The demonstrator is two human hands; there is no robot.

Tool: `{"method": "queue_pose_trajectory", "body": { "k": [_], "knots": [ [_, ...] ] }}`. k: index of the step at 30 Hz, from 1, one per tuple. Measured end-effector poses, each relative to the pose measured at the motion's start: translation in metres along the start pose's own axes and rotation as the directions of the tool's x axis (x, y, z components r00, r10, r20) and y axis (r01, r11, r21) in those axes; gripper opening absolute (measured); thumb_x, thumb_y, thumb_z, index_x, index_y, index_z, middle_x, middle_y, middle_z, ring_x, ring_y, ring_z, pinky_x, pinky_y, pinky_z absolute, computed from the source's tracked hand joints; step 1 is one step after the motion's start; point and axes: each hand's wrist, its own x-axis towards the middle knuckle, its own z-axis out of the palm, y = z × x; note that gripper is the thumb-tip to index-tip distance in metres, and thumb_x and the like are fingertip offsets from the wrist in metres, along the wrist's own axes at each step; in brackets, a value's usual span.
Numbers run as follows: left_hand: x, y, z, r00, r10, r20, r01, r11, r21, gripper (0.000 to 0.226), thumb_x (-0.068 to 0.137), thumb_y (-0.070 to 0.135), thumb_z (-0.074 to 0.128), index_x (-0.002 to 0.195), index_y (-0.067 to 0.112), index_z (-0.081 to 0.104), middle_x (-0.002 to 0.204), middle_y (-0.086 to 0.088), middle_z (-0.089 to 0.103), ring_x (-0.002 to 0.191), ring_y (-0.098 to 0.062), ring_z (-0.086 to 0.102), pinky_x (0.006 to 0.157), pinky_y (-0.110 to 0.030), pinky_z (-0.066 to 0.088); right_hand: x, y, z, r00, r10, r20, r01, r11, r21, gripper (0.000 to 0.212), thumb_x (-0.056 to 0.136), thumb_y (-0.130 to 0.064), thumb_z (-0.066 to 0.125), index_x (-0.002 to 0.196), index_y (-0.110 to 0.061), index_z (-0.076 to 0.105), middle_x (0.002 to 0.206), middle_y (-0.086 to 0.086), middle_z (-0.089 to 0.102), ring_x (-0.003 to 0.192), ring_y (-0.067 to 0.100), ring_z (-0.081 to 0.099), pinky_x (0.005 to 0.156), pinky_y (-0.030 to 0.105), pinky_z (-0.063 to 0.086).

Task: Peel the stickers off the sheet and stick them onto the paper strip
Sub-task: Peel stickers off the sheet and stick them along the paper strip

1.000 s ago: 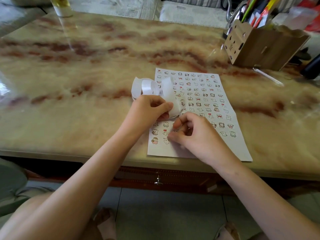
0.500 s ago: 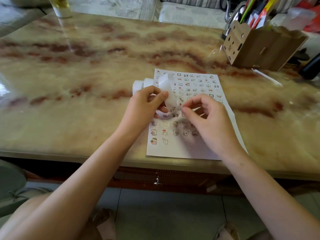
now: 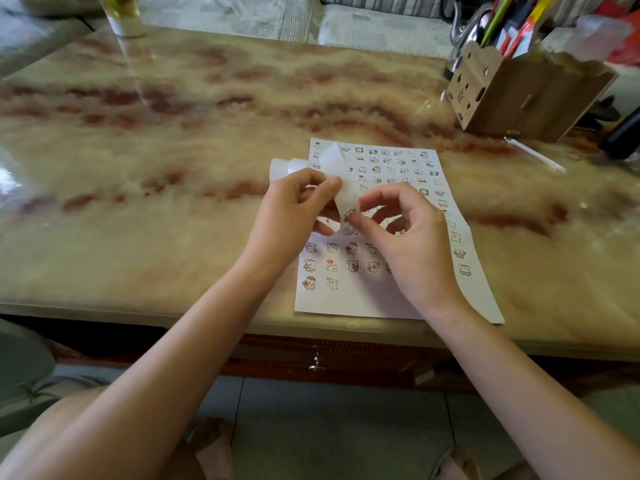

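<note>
A white sticker sheet [image 3: 398,188] with rows of small cartoon animal stickers lies flat on the marble table near its front edge. My left hand [image 3: 294,216] pinches a curled white paper strip [image 3: 330,161] and holds it just above the sheet's left side. A small sticker [image 3: 349,214] sits on the strip's lower end. My right hand [image 3: 408,237] hovers over the sheet with its thumb and forefinger at that sticker, pressing it onto the strip. Whether the fingers still pinch the sticker is unclear.
A brown cardboard organiser [image 3: 519,95] full of pens stands at the back right, a thin clear stick [image 3: 533,154] lying in front of it. A glass bottle [image 3: 121,15] stands at the back left. The table's front edge [image 3: 207,317] runs below my wrists.
My right hand rose from the sheet's lower rows and moved up to the strip with a sticker. My left hand lifted the strip slightly and turned its end toward the right hand.
</note>
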Motion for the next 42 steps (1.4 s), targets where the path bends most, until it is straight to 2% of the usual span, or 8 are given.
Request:
{"method": "queue_pose_trajectory", "body": {
  "k": [6,10,16,22,30,35,42],
  "knots": [
    [-0.001,0.001,0.001,0.999,-0.035,0.016,0.035,0.998,-0.057,0.023,0.097,0.017,0.054,0.095,-0.003,0.064,0.074,-0.006,0.072,0.064,-0.01,0.069,0.059,-0.019,0.055,0.002,0.001,-0.001,1.0,-0.01,-0.012,0.011,0.996,0.088,0.019,0.08,-0.007,0.074,0.089,-0.018,0.061,0.085,-0.01,0.065,0.072,0.004,0.06,0.064,0.017,0.047],
    [-0.001,0.001,0.002,0.997,-0.072,0.017,0.073,0.994,-0.076,0.032,0.094,0.026,0.059,0.096,-0.005,0.067,0.085,-0.015,0.073,0.071,-0.014,0.07,0.064,-0.019,0.056,0.005,0.002,-0.003,1.0,-0.011,-0.016,0.012,0.997,0.073,0.022,0.08,-0.009,0.075,0.083,-0.025,0.06,0.08,-0.012,0.064,0.072,0.002,0.06,0.061,0.02,0.048],
    [-0.002,-0.003,0.0,0.997,-0.063,0.048,0.061,0.997,0.043,0.015,0.084,0.022,0.072,0.087,0.007,0.073,0.079,-0.01,0.074,0.069,-0.011,0.068,0.078,-0.023,0.058,0.005,0.006,-0.005,1.0,-0.029,0.012,0.028,0.998,0.064,0.01,0.084,-0.011,0.072,0.087,-0.019,0.066,0.081,-0.01,0.067,0.074,0.006,0.062,0.062,0.021,0.046],
    [-0.003,-0.001,-0.001,0.996,-0.068,0.063,0.067,0.998,0.015,0.018,0.086,0.019,0.07,0.09,0.002,0.073,0.079,-0.01,0.073,0.071,-0.011,0.068,0.074,-0.019,0.057,0.005,0.01,-0.004,0.993,-0.115,0.002,0.115,0.993,-0.039,0.007,0.085,-0.009,0.069,0.092,-0.01,0.069,0.087,-0.001,0.069,0.078,0.011,0.064,0.067,0.025,0.051],
    [-0.004,0.0,0.0,0.993,-0.087,0.079,0.087,0.996,0.008,0.013,0.089,0.017,0.066,0.088,0.006,0.074,0.084,-0.013,0.074,0.075,-0.013,0.069,0.075,-0.021,0.057,0.006,0.013,-0.006,0.99,-0.143,-0.004,0.143,0.987,-0.07,0.006,0.085,-0.009,0.07,0.091,-0.007,0.069,0.086,0.002,0.07,0.077,0.015,0.065,0.069,0.025,0.052],
    [-0.003,0.0,-0.001,0.993,-0.088,0.084,0.086,0.996,0.026,0.011,0.088,0.016,0.067,0.083,0.009,0.073,0.072,-0.004,0.071,0.07,-0.009,0.067,0.075,-0.022,0.058,0.006,0.013,-0.007,0.987,-0.162,0.015,0.163,0.984,-0.077,0.007,0.085,-0.007,0.07,0.092,-0.006,0.07,0.085,0.002,0.07,0.076,0.013,0.064,0.068,0.022,0.051],
    [-0.004,0.001,-0.001,0.992,-0.091,0.092,0.089,0.996,0.033,0.011,0.088,0.017,0.067,0.083,0.01,0.074,0.075,-0.006,0.071,0.072,-0.01,0.067,0.08,-0.026,0.058,0.008,0.011,-0.008,0.988,-0.153,0.03,0.155,0.986,-0.067,0.008,0.084,-0.006,0.071,0.092,-0.008,0.071,0.083,0.001,0.07,0.072,0.009,0.063,0.067,0.018,0.05]
  ]
}}
